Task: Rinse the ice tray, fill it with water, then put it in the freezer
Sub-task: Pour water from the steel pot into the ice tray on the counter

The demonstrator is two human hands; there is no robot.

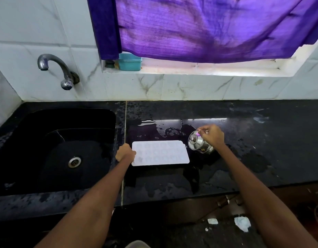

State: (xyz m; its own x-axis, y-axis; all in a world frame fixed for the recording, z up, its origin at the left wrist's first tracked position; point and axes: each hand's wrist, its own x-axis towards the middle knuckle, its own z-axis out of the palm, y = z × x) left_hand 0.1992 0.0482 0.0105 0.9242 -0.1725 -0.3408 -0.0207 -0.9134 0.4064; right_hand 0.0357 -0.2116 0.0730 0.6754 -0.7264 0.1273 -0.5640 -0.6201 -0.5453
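- While the left hand (125,152) curls its grip round the short left edge of the flat white rectangular plastic ice tray (160,153), that tray lies on the wet black stone counter (261,140), just right of the seam beside the sink.
- Right hand (212,136) closes its grip on a shiny round steel vessel (200,142), tilted towards the tray's far right corner, nearly touching it.
- Puddles of water (169,131) spread behind the tray; bare counter runs well to the right.
- Left, the black sunken sink (65,149) with its metal drain (74,161).
- Farther back, the curved grey metal tap (56,68) on the white tiled wall.
- Farthest, a teal plastic box (130,62) on the sill under a purple cloth curtain (208,27).
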